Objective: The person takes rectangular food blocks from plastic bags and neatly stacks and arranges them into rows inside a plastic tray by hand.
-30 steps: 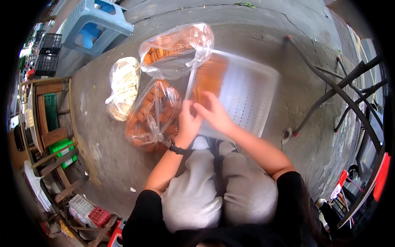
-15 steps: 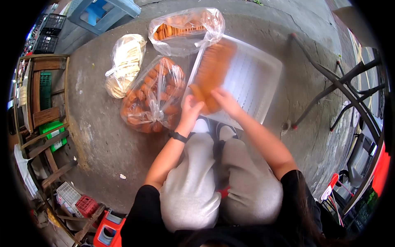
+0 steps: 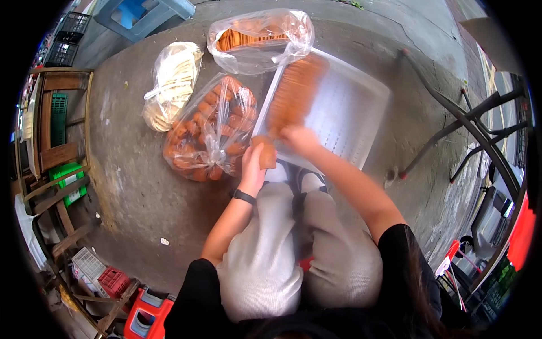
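My left hand (image 3: 254, 169) is closed around a flat brown slab (image 3: 264, 153) that looks like dried tofu, held just off the near left corner of the white plastic tray (image 3: 361, 121). Inside the tray, along its left side, a long row of similar brown slabs (image 3: 296, 93) stands packed face to face. My right hand (image 3: 299, 140) is over the near end of that row; its fingers are smeared by motion, so I cannot tell what they hold. Left of the tray, a tied clear bag (image 3: 212, 133) is full of reddish-brown chunks.
Behind lie an open clear bag of brown slices (image 3: 259, 39) and a bag of pale slabs (image 3: 174, 85). A blue stool (image 3: 141, 20) is at the back left. Dark metal legs (image 3: 446, 104) stand on the right, a wooden rack (image 3: 62, 152) on the left.
The left hand has turned and lifted a slab toward me, away from the row. My right hand has shifted slightly closer to the left and down, still by the row's near end.
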A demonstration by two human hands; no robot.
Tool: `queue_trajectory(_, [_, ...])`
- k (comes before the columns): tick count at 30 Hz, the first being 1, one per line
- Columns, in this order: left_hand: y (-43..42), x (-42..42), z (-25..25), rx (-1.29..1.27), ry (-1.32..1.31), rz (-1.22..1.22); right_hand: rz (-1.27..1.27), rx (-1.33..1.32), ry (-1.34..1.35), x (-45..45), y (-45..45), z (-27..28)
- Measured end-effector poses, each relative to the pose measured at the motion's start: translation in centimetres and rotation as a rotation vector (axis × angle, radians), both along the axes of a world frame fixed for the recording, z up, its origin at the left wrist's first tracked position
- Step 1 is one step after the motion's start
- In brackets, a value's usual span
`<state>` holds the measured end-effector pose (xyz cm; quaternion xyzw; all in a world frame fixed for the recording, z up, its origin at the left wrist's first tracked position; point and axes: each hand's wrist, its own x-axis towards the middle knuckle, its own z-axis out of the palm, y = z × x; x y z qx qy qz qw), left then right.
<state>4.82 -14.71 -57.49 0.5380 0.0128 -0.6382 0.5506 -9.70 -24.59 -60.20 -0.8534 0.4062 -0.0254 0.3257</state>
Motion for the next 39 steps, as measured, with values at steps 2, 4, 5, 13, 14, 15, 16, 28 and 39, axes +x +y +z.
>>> queue_trajectory(2, [0.2,0.3,-1.0,-0.004,-0.028,0.001,0.059,-0.062,-0.014,0.7,0.5,-0.4])
queue_trajectory(4, [0.2,0.5,-1.4,-0.012,-0.055,0.018,0.053,-0.08,-0.075,1.1,1.1,-0.6])
queue_trajectory(5, [0.2,0.7,-1.4,-0.007,-0.061,0.028,0.033,-0.075,-0.122,1.0,1.5,-1.0])
queue_trajectory(13, [0.3,0.4,-1.0,0.008,-0.122,0.067,-0.021,-0.194,-0.073,1.0,2.3,-1.7])
queue_trajectory(14, [0.4,0.4,-1.1,-0.002,-0.117,0.057,-0.028,-0.22,-0.034,1.2,1.9,-1.9])
queue_trajectory(15, [0.5,0.4,-1.2,-0.012,-0.112,0.048,-0.034,-0.246,0.004,1.4,1.5,-2.2])
queue_trajectory(16, [0.6,0.4,-1.4,-0.023,-0.108,0.039,-0.04,-0.272,0.041,1.7,1.1,-2.4])
queue_trajectory(28, [0.7,0.2,-2.4,-0.004,-0.124,0.043,-0.333,-0.151,0.249,0.4,0.6,-1.1])
queue_trajectory(39, [0.5,-0.3,-1.9,0.016,-0.095,0.024,-0.646,0.548,-0.384,-1.3,2.8,-12.0])
